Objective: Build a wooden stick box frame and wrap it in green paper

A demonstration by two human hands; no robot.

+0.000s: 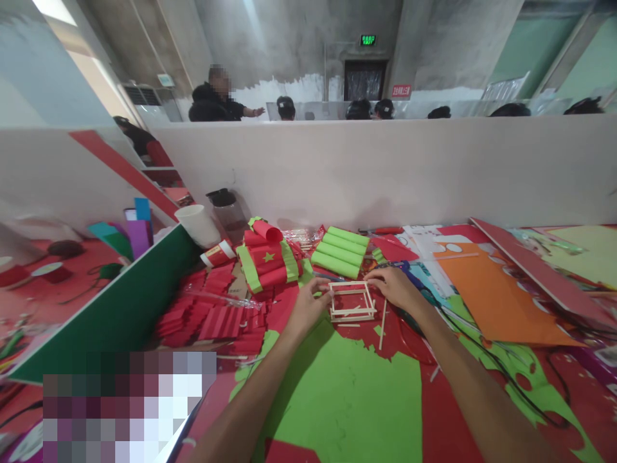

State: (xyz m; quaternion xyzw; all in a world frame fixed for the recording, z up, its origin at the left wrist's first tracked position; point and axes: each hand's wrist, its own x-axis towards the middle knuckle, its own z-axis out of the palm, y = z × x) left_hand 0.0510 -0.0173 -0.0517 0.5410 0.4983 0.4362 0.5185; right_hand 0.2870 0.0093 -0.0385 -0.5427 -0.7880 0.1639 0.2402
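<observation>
While both hands [308, 307] [393, 286] pinch the stick frame [351, 301] (edges only), green paper [347, 392] lies bare.

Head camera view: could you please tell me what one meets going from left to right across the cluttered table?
Dark green board → white paper cup → red paper rolls banded in green → left hand → small wooden stick frame → right hand → orange paper sheet.
</observation>
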